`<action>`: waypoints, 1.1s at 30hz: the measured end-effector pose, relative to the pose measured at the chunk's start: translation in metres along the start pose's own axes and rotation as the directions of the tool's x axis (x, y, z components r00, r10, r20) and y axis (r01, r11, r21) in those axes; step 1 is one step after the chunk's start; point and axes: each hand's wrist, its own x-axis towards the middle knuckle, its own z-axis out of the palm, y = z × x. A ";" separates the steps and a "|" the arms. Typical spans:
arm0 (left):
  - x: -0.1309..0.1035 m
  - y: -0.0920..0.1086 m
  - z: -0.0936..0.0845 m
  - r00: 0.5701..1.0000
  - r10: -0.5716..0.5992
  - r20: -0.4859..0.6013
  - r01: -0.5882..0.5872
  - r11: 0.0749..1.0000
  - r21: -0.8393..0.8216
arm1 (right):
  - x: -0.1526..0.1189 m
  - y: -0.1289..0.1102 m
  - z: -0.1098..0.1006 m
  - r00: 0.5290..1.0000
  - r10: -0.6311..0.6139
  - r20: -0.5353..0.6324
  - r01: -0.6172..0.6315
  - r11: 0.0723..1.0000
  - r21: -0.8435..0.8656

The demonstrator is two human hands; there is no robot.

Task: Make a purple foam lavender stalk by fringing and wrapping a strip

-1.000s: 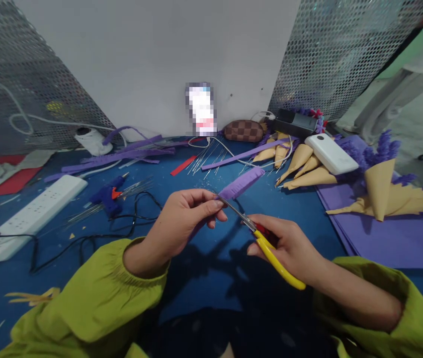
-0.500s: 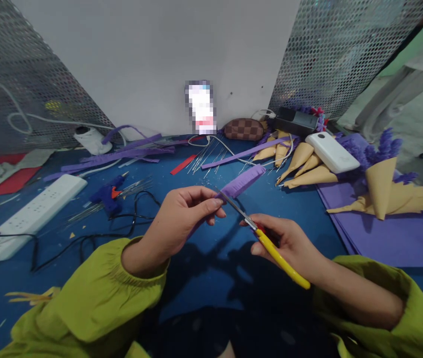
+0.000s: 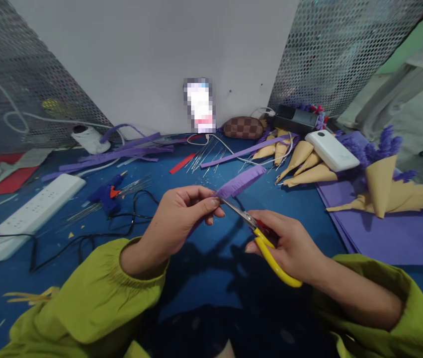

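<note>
A pair of scissors (image 3: 251, 221) sits in the right hand (image 3: 289, 243), its fingers curled round the yellow handles with the thumb spread apart from the rest, while the left hand (image 3: 187, 211) pinches thumb against forefinger on the near-left end of a folded purple strip (image 3: 243, 182), held above the blue surface (image 3: 181, 278). Half a second ago the handles stood closer and the tips crossed the strip; now the handles gape and the tips sit at its near edge, suggesting a moment between snips. Whether the blades touch it cannot be told, since the left fingers hide that end. To the left lie a power strip (image 3: 34, 214) and a glue gun (image 3: 103, 194), a black cord (image 3: 134, 211) looping close by the left hand; to the right, a tan paper cone (image 3: 380, 184) rests over purple sheets (image 3: 390, 243). Farther off, thin wires (image 3: 200, 159) lie scattered before a checkered pouch (image 3: 243, 128) and a propped phone (image 3: 200, 105).
</note>
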 end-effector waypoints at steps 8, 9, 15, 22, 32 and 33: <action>-0.001 0.000 0.000 1.000 -0.002 0.013 0.002 1.000 -0.019 | 0.000 -0.002 -0.002 1.000 -0.013 -0.012 0.013 0.999 0.030; -0.001 0.001 0.000 1.000 -0.005 0.015 0.005 1.000 -0.021 | 0.000 -0.002 -0.002 1.000 -0.014 -0.011 0.014 0.999 0.031; 0.000 0.000 -0.001 1.000 -0.007 0.018 0.008 1.000 -0.026 | 0.000 -0.001 0.000 1.000 -0.005 -0.005 0.005 1.000 0.020; 0.001 -0.002 0.000 0.999 -0.005 0.052 0.007 0.999 -0.045 | 0.000 -0.001 0.000 1.000 -0.015 -0.003 0.015 0.999 0.039; 0.000 -0.001 0.000 0.998 -0.001 0.066 0.007 0.996 -0.086 | 0.001 -0.003 0.000 1.000 -0.006 0.004 0.005 0.997 0.078; 0.000 -0.002 -0.001 0.998 0.001 0.068 0.004 0.996 -0.084 | 0.001 -0.002 0.000 1.000 -0.001 0.006 0.001 0.997 0.083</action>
